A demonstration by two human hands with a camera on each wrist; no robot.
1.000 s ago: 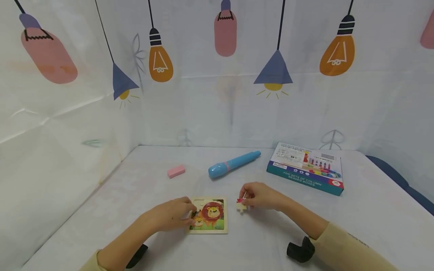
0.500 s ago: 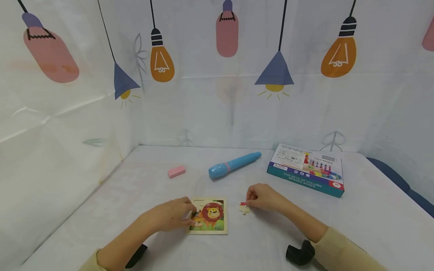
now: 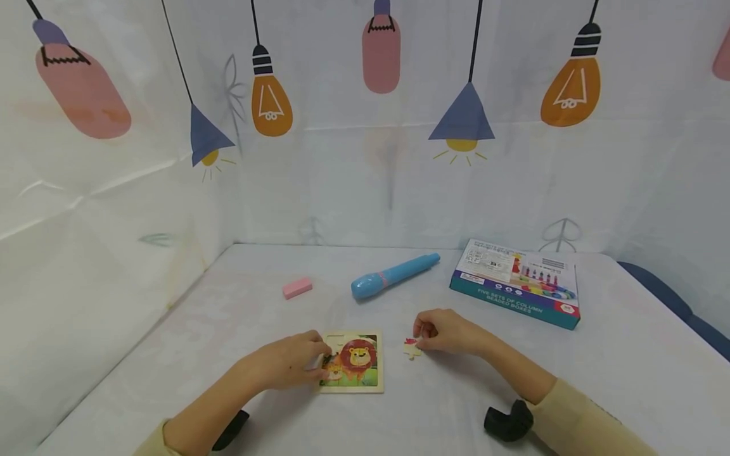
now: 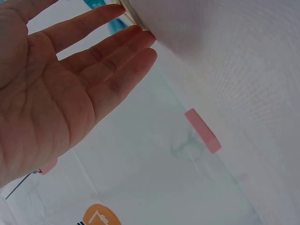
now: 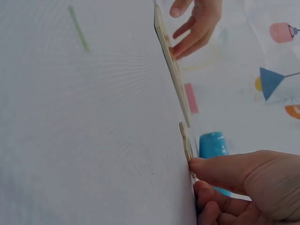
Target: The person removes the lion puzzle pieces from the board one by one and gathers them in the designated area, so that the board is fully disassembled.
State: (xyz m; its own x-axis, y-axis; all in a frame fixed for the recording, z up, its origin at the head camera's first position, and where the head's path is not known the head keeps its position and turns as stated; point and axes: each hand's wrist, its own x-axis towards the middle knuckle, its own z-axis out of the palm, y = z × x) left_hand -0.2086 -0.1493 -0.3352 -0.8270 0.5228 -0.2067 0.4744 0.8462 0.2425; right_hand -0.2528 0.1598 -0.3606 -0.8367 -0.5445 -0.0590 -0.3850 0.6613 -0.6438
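A square wooden jigsaw puzzle (image 3: 352,390) with a lion and cub picture lies flat on the table, pale wood showing at its upper left. My left hand (image 3: 288,362) rests its fingertips at the puzzle's left side, partly covering the picture. In the left wrist view, that hand's fingers (image 4: 123,70) are nearly straight. To the right of the board, my right hand (image 3: 447,330) pinches a loose puzzle piece (image 3: 412,349), cream with some red, between thumb and finger. The right wrist view shows the piece (image 5: 185,143) edge-on, close over the tabletop, under the thumb.
Behind the puzzle lie a pink block (image 3: 297,288) and a light blue microphone-shaped toy (image 3: 393,277). A flat boxed set (image 3: 516,283) sits at the back right. A white curtain (image 3: 342,183) printed with lamps closes off the back and left.
My right hand has moved slightly right with the puzzle piece, which has turned a little and come lower. The left hand and the board have kept their places.
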